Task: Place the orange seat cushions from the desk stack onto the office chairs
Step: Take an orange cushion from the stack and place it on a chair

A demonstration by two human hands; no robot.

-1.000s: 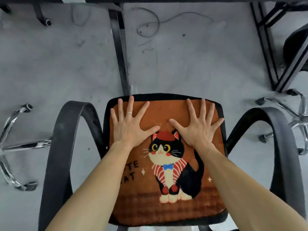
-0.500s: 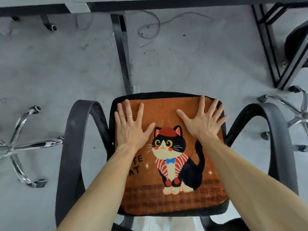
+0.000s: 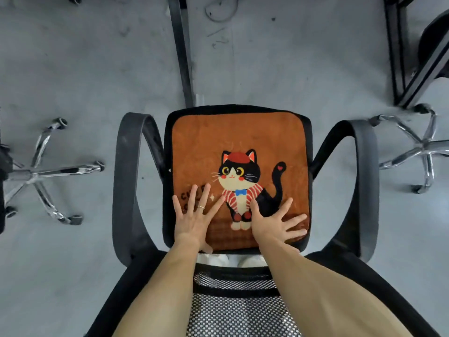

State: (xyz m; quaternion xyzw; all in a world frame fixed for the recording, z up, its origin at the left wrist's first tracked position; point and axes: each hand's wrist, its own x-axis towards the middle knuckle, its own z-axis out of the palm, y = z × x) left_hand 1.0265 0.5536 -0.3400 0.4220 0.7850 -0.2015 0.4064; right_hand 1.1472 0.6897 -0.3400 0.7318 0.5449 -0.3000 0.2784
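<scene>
Floor [image 3: 73, 69] of grey concrete, orange cushion [image 3: 218, 135] on chair [image 3: 126, 186]

Light: bright, even, diffuse; source out of view.
Shadows: faint and soft on grey concrete floor [image 3: 291, 69] beneath black plastic armrests [image 3: 125, 181].
Glare: glints on chrome star-shaped chair bases [image 3: 426, 144].
Sharpest: orange plush cat-print seat cushion [image 3: 201, 147].
Edges: wide-angle bowing, slight softness.

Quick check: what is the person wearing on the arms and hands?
No sleeves, gloves or watch show. The left hand wears a thin ring on one finger; the right hand wears nothing.
</scene>
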